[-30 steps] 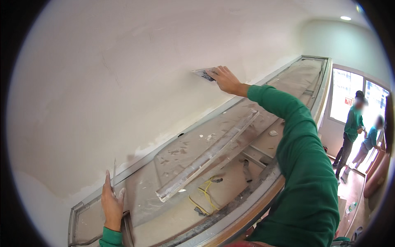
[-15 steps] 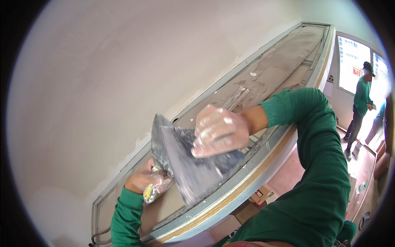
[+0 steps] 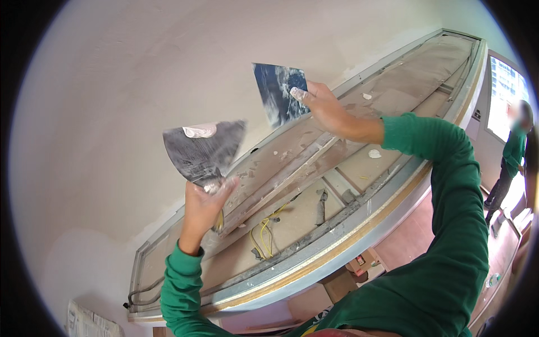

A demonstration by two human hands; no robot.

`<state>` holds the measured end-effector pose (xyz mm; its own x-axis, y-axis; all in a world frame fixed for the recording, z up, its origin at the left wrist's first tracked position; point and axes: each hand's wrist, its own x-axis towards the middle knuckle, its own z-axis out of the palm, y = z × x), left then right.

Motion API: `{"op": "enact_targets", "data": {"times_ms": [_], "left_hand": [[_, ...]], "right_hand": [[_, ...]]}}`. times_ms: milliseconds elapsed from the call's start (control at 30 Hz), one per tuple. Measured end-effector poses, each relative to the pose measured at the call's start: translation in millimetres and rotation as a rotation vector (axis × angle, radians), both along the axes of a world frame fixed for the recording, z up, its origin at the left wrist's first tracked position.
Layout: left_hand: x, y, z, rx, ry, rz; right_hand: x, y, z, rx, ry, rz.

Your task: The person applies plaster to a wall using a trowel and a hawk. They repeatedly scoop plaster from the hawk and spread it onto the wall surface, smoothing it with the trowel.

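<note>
- In the head view there are two bare hands and two flat tools, one tool to each hand.
- The left hand (image 3: 203, 206) is closed around the handle of a fan-shaped grey metal putty knife (image 3: 197, 153); the blade rises above the fingers.
- One lump of white paste (image 3: 200, 131) sits near the blade's upper edge, above the left hand.
- The right hand (image 3: 328, 109), thumb over the face, pinches one four-sided, blue-black flat scraper (image 3: 274, 92) streaked with white; the blade extends to the left of the hand, well apart from the putty knife.
- One pale plastered wall (image 3: 129, 106) stands beyond both hands.
- One long, shallow, grey-metal-framed recess (image 3: 362, 227) runs below and between the hands. In it lie one long whitish strip (image 3: 281, 182), right of the left hand; a tangle of yellow cord (image 3: 262, 233), lower right of that hand; and two larger white flakes (image 3: 374, 153), near the right forearm, among smaller bits.
- One person in a green top (image 3: 512, 151) stands far right of the right hand.
- One clear bottle (image 3: 493, 279) is well below that hand, to its right.
</note>
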<state>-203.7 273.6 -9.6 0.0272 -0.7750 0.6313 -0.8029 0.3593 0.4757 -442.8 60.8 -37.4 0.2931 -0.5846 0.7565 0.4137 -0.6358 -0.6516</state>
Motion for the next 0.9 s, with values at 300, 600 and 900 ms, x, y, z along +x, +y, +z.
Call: {"op": "enact_targets", "data": {"times_ms": [300,600,900], "left_hand": [[-26.0,-38.8,-5.0,-0.501,-0.667,0.282],[65.1,17.0,-17.7,-0.137,-0.736,0.747],[98.0,58.2,-34.9,-0.325,-0.575,0.912]], "right_hand": [[-13.7,92.3,14.6,0.678,-0.251,0.908],[-22.7,-67.7,85.0,-0.305,-0.104,-0.380],[-21.1,-228.4,141.4,-1.121,-0.177,-1.497]]}}
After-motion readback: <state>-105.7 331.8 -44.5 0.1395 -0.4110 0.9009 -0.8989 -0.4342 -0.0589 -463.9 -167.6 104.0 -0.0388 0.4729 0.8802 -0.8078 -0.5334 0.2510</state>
